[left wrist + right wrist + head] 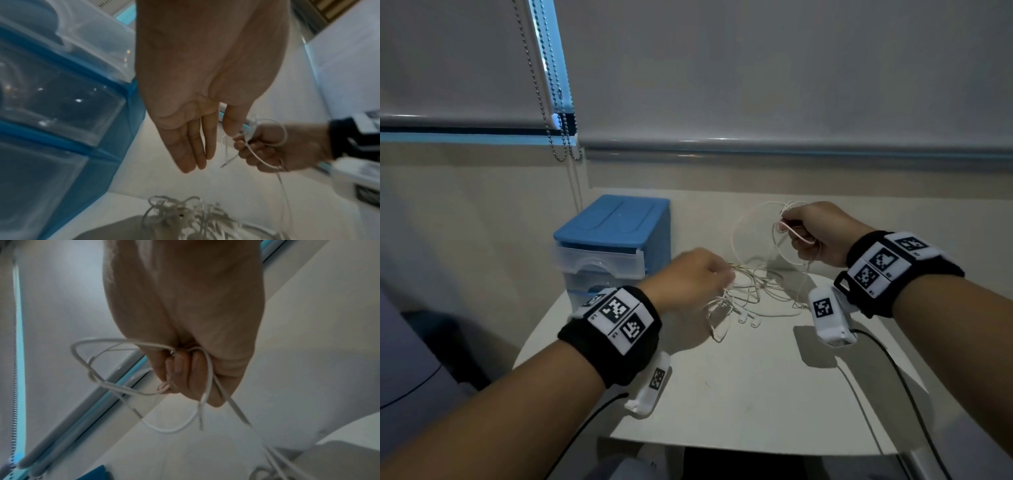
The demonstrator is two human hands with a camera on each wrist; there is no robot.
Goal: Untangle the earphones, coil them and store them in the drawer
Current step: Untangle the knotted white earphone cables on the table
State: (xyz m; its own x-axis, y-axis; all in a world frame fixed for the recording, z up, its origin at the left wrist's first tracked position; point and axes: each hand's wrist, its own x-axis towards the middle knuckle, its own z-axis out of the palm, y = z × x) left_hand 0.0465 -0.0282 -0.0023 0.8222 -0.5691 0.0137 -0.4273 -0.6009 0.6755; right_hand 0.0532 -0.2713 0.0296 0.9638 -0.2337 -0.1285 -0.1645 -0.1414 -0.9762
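The white earphones (751, 291) lie in a tangled heap on the white table (756, 394), with earbuds at the heap's front. My right hand (798, 233) is raised above the heap's far right and grips several loops of the cable (123, 386) in its fist (185, 378); two plug ends dangle below it. My left hand (719, 274) hovers over the heap's left side with fingers (195, 154) straight and nothing in them. The blue drawer unit (613, 236) with clear drawers (61, 97) stands at the table's back left, close to my left hand.
Behind the table are a wall and a sill, with roller blinds and their bead chains (561, 102) above the drawer unit. Black leads (893, 377) from the wrist cameras trail over the table's right front. A grey object (414, 359) stands left of the table.
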